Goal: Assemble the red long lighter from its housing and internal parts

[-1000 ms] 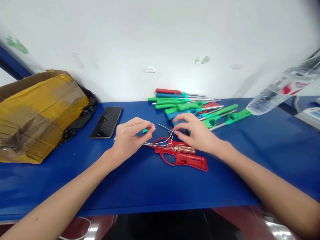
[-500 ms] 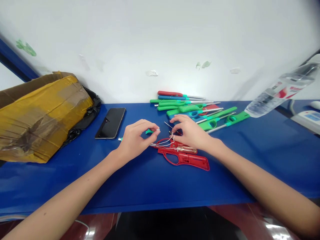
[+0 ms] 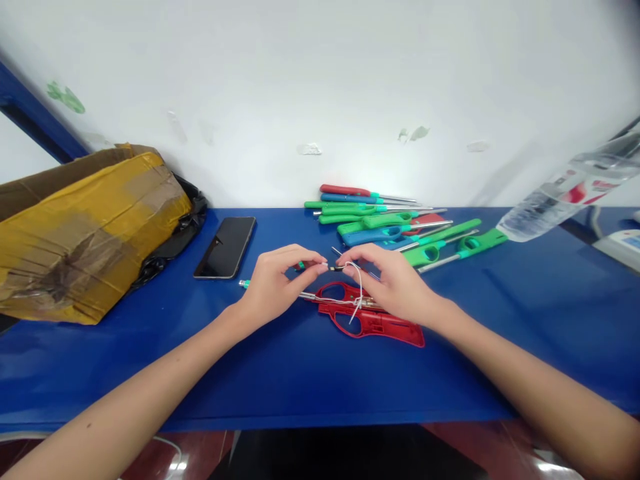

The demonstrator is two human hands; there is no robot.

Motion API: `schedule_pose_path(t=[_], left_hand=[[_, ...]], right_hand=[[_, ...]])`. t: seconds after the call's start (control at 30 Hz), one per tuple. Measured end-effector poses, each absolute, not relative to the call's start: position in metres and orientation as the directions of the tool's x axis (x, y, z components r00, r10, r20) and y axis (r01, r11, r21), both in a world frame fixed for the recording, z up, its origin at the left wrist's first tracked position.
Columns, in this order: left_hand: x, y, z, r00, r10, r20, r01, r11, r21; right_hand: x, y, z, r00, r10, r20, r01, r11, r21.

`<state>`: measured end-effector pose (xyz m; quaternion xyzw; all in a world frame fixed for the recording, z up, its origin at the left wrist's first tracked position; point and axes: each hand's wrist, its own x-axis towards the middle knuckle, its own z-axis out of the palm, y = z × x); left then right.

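My left hand [image 3: 280, 277] pinches a small white piece [image 3: 325, 265] between thumb and fingertips. Facing it, my right hand [image 3: 393, 275] has its fingertips closed on a small black and brass-coloured part [image 3: 337, 269]; the two small pieces meet or nearly meet. A thin white wire [image 3: 359, 283] loops over my right fingers and hangs down. Below the hands lie the two red shell halves of an opened gas lighter [image 3: 390, 328], one partly covered by my right hand. The lighter's metal tube [image 3: 307, 295] runs beneath my left hand to a green-collared tip [image 3: 243, 284].
Several long-necked lighters [image 3: 380, 233] in green, blue and red are piled against the wall. A black phone [image 3: 226, 247] and a taped carton [image 3: 90, 240] are on the left. A water bottle [image 3: 555, 197] leans at the right, near a white device [image 3: 623, 247].
My hands have come closer together, bringing the small white piece up to the black and brass part. The white wire now loops over my right fingers and hangs lower.
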<state>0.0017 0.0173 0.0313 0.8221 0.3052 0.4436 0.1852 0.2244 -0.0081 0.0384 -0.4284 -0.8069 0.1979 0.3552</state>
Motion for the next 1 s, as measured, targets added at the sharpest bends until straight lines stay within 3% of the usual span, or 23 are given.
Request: schedule_pose_path(t=[0.13,0.33,1.0], left_hand=[[0.004,0.013,0.035,0.384,0.717,0.582,0.318,-0.695,0.645],[0.007,0.005,0.037,0.380,0.803,0.460,0.147,-0.543,0.827],[0.008,0.001,0.041,0.407,0.819,0.405,0.013,-0.449,0.893]], right_hand=[[0.222,-0.016,0.040,-0.344,0.862,0.373,0.430,0.498,-0.753],[0.222,-0.019,0.037,-0.339,0.846,0.410,0.277,0.507,-0.816],[0.222,-0.018,0.035,-0.283,0.863,0.418,0.224,0.483,-0.846]])
